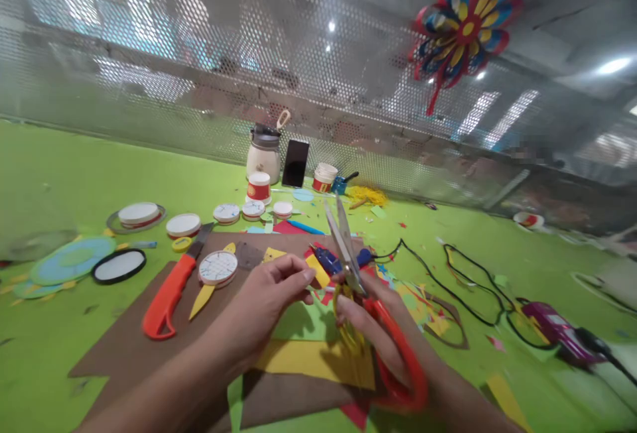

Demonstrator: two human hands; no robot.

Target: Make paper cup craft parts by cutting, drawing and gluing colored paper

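Observation:
My left hand [279, 294] pinches, with thumb and forefinger together, at the edge of a small yellow paper piece [318, 270]. Close beside it on the right, my right hand [373, 327] is wrapped round a pair of scissors [346, 241] with red handles, their blades pointing up and slightly parted. Yellow loops [351, 330] show by the right fingers; I cannot tell whether they belong to the scissors. Below both hands lies a yellow paper strip [318, 360] over green paper and brown board [129, 347]. Behind the fingertips rests a blue glue gun [327, 260], partly hidden.
An orange utility knife [174, 287] and a round white lid with yellow points [217, 268] lie left. White lids, a jar [259, 187], a flask [263, 154] and a phone [295, 163] stand behind. Paper scraps, a black cable [428, 287] and a purple device [560, 330] lie right.

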